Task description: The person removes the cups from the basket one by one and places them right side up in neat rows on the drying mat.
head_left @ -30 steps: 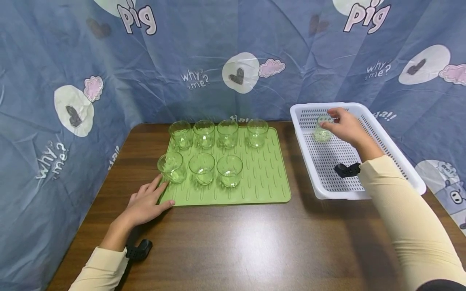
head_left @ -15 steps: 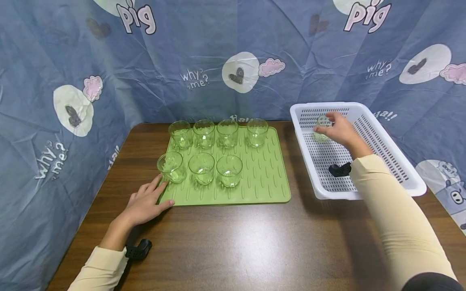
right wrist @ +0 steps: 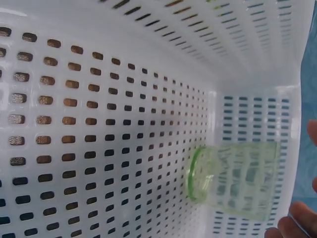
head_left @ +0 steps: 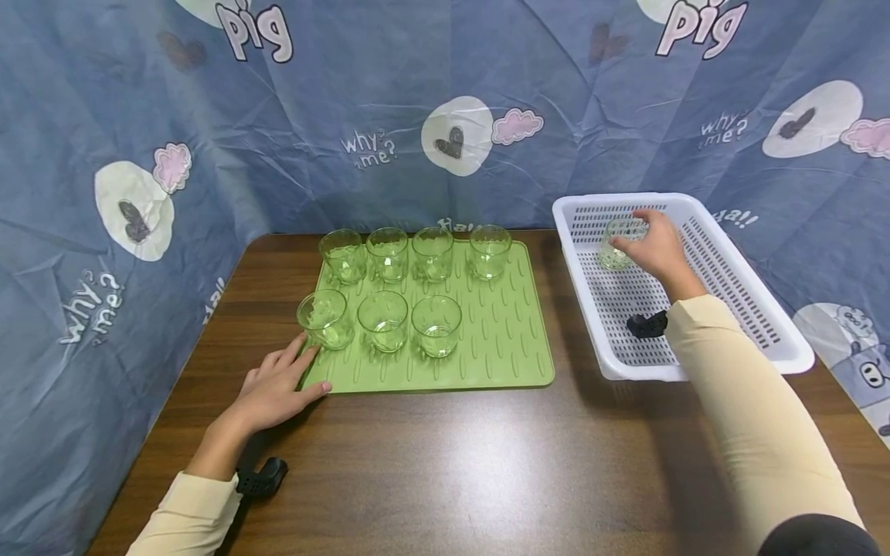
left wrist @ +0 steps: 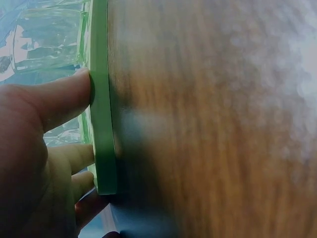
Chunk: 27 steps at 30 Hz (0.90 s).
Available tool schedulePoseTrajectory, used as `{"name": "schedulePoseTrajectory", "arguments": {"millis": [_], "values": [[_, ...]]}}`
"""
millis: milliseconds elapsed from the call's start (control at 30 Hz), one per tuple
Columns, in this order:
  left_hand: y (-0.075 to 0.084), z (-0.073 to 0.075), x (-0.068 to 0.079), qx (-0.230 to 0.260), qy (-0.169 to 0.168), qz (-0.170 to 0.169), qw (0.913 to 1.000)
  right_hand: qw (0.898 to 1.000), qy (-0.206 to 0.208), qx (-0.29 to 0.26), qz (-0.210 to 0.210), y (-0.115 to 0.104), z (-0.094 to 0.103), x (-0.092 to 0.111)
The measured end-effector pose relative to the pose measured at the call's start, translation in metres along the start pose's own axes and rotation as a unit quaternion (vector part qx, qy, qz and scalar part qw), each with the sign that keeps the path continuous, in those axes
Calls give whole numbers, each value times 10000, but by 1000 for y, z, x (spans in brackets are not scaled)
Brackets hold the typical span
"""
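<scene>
My left hand (head_left: pixel 276 388) lies at the near left corner of a green ribbed mat (head_left: pixel 501 363), fingers spread, with fingertips on its edge. In the left wrist view the thumb (left wrist: pixel 62 99) touches the mat's rim. Several clear green-tinted glasses stand on the mat in two rows; the front left glass (head_left: pixel 325 320) is right by my left fingertips. My right hand (head_left: pixel 657 249) is inside a white basket, thumb and fingers parted around the top of a single glass (right wrist: pixel 233 181). In the right wrist view a gap shows between the visible fingers and that glass, which stands upright on the basket floor.
The white perforated basket (head_left: pixel 594 340) stands at the right of the brown wooden table (head_left: pixel 445 471), its walls rising around my right hand. Behind the table hangs a blue printed cloth (head_left: pixel 389 69). The mat's right front part (head_left: pixel 511 340) has no glass on it.
My right hand and forearm have shifted left and in toward the glass in the basket. The left hand stays on the mat's corner, and the glasses on the mat have not moved.
</scene>
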<state>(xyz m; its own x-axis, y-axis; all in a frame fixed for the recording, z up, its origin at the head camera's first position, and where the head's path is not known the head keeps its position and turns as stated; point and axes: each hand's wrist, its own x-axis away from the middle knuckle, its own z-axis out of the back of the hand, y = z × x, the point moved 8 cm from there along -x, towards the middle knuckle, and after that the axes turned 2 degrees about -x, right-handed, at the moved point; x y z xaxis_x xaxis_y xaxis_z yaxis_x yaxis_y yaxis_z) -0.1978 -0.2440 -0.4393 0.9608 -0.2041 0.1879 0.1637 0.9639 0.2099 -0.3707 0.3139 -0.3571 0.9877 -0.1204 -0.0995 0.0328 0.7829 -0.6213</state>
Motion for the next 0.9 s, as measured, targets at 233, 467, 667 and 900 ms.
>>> {"name": "schedulePoseTrajectory", "arguments": {"millis": [233, 467, 667, 900], "values": [[0, 0, -1, -4, -16, -1, 10000, 9989, -185, 103, -426, 17, -8, -6], [0, 3, 0, 8, 11, 18, 10000, 9950, -505, -375, -775, 28, -17, -8], [-1, 4, -1, 1, 47, 16, 10000, 9906, -864, -604, -871, 29, -25, -6], [-1, 1, 1, 28, -8, 16, 10000, 9892, -968, -572, -943, 35, -31, -7]]}}
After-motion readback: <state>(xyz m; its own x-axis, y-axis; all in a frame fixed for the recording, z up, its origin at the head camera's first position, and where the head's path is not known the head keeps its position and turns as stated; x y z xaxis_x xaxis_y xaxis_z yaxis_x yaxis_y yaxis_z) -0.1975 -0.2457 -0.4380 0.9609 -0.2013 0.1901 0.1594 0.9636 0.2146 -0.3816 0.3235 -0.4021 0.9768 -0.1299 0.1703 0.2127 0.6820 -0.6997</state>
